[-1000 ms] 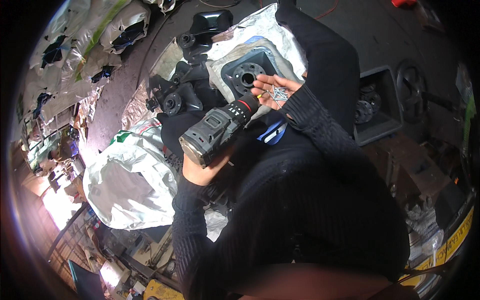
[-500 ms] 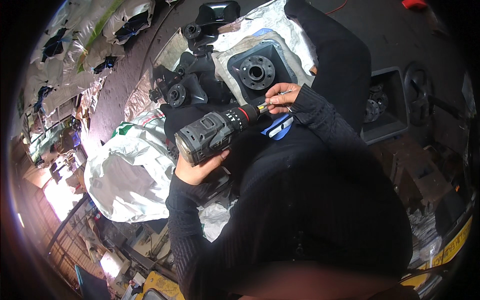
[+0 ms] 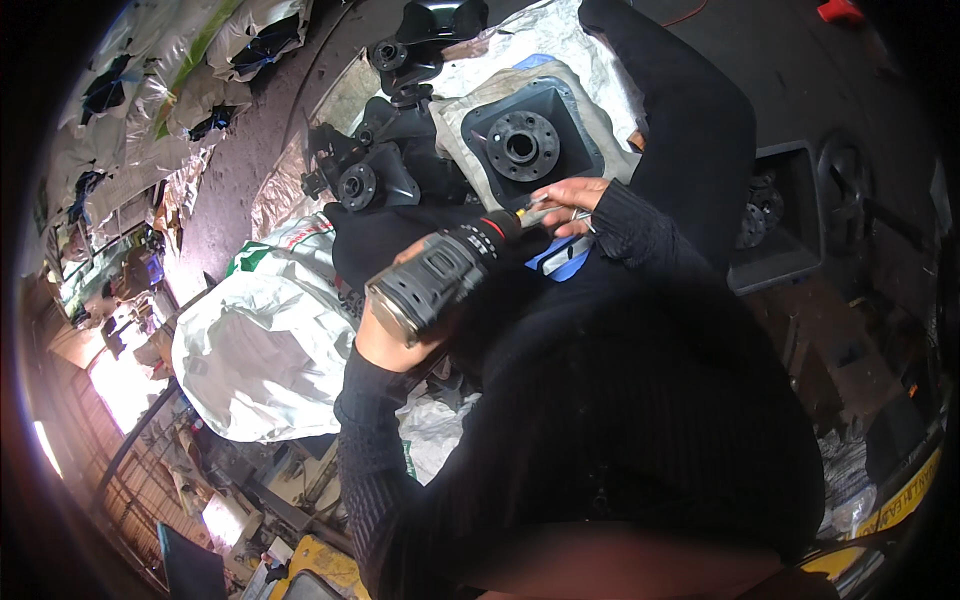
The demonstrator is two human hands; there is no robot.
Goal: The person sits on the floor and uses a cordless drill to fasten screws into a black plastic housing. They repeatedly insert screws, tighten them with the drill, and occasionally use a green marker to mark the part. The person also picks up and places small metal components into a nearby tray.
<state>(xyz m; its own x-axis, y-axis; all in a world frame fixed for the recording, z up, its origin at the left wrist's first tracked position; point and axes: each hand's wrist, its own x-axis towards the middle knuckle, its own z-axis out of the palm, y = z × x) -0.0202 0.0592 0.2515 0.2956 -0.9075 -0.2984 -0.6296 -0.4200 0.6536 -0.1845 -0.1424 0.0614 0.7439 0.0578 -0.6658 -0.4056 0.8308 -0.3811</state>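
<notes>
My left hand (image 3: 388, 342) is wrapped around a black and grey cordless drill (image 3: 437, 276) with a red ring near its chuck. Its short bit points right, toward my right hand (image 3: 572, 200). The fingers of that hand are pinched at the bit's tip around small silvery pieces that look like screws (image 3: 542, 203); their exact shape is hard to make out. Just beyond my right hand lies a black square flanged part (image 3: 590, 120) with a round hub (image 3: 522, 146) in its middle, resting on a cloth (image 3: 455, 130).
Several similar black hub parts (image 3: 372, 185) are heaped to the left of the cloth. A white sack (image 3: 260, 350) lies at the left. At the right stands a grey bin (image 3: 775, 275) with metal parts inside. My leg (image 3: 705, 110) stretches alongside the square part.
The drill has shifted slightly right and turned a little, and fingers now show along its far side. My right hand has dropped slightly at the bit's tip.
</notes>
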